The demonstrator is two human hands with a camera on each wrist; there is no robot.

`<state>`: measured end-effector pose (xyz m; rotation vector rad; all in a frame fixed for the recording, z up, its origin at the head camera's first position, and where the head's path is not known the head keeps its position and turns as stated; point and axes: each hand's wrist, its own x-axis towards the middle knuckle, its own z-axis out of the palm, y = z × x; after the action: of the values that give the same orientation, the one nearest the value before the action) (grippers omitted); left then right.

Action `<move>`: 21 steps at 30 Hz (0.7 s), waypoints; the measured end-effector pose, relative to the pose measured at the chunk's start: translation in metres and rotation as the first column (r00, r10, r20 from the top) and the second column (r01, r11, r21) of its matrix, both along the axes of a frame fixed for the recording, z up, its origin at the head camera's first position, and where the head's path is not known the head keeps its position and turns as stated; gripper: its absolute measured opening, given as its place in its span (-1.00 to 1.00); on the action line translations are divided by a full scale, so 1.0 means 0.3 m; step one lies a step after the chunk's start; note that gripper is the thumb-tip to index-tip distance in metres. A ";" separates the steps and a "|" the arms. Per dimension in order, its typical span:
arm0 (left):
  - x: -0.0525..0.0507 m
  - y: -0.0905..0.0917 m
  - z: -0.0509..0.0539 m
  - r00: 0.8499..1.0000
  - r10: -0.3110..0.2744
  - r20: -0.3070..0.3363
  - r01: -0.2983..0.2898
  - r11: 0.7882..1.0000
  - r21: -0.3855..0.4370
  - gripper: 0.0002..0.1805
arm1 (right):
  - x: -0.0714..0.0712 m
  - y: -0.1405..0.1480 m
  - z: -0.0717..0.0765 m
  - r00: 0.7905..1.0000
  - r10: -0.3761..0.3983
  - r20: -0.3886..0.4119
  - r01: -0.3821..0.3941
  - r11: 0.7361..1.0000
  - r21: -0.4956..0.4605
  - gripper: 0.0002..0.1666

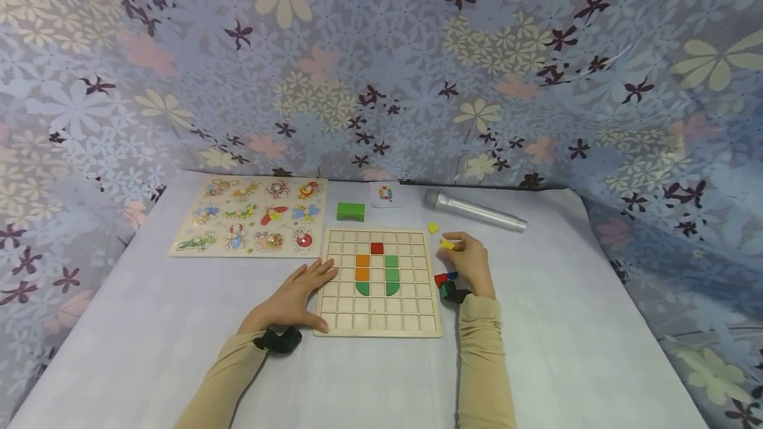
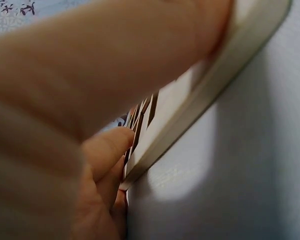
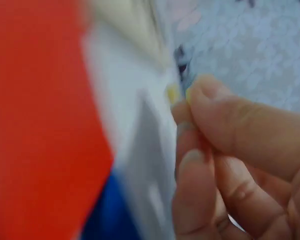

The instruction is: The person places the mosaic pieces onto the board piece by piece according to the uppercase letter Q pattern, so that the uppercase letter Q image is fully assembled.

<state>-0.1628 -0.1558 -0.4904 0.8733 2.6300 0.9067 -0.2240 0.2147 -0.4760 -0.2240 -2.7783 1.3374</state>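
My right hand (image 1: 469, 262) pinches a small yellow piece (image 1: 447, 243) between thumb and fingertips, just off the right edge of a wooden grid board (image 1: 377, 322). Fingers spread, my left hand (image 1: 292, 300) rests on the board's left edge. On the grid lie a red square (image 1: 377, 248), two orange squares (image 1: 362, 261), two green squares (image 1: 391, 261) and two rounded green pieces (image 1: 362, 288). Another yellow piece (image 1: 433, 227) lies beyond the right hand. Near the right wrist are a red piece (image 1: 440, 279) and a blue piece (image 1: 452, 275), both large and blurred in the right wrist view.
Behind the board stand a green block (image 1: 350, 211) and a card with a coloured pattern (image 1: 386, 194). A silver microphone (image 1: 477, 209) lies at the back right. An insect picture puzzle board (image 1: 250, 217) occupies the back left. Floral cloth (image 1: 381, 71) hangs behind the table.
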 end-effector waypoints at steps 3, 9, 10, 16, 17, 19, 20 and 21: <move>0.001 0.000 -0.005 1.000 -0.003 -0.005 0.003 1.000 0.001 0.22 | -0.012 -0.032 0.019 1.000 -0.027 -0.013 0.024 0.982 -0.187 -0.66; 0.002 0.001 -0.004 1.000 -0.015 -0.018 0.015 1.000 -0.002 0.22 | -0.034 -0.112 0.032 0.995 -0.003 -0.096 -0.023 0.963 -0.268 -0.57; 0.003 0.002 -0.003 1.000 -0.017 -0.021 0.017 1.000 -0.004 0.22 | -0.034 -0.127 0.032 0.996 0.013 -0.088 -0.035 0.967 -0.252 -0.55; 0.002 0.004 0.000 1.000 -0.008 -0.007 0.007 1.000 -0.013 0.23 | -0.040 -0.198 0.028 0.993 0.114 -0.024 -0.117 0.966 -0.231 -0.58; 0.002 0.004 0.001 1.000 -0.005 -0.005 0.005 1.000 -0.014 0.23 | -0.042 -0.205 0.025 0.992 0.121 -0.019 -0.122 0.962 -0.243 -0.59; 0.001 0.003 0.004 1.000 -0.004 -0.007 0.004 1.000 -0.018 0.23 | -0.045 -0.217 0.017 0.992 0.124 -0.013 -0.123 0.956 -0.267 -0.65; 0.001 0.004 0.005 1.000 -0.002 -0.007 0.002 1.000 -0.020 0.23 | -0.047 -0.223 0.012 0.992 0.122 -0.011 -0.120 0.953 -0.280 -0.68; 0.001 0.004 0.005 1.000 -0.001 -0.005 0.001 1.000 -0.023 0.23 | -0.048 -0.228 0.008 0.993 0.119 -0.008 -0.116 0.950 -0.288 -0.71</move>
<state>-0.1625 -0.1547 -0.4890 0.8727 2.6382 0.8737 -0.2383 0.1463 -0.4737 -0.0754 -2.6302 1.7743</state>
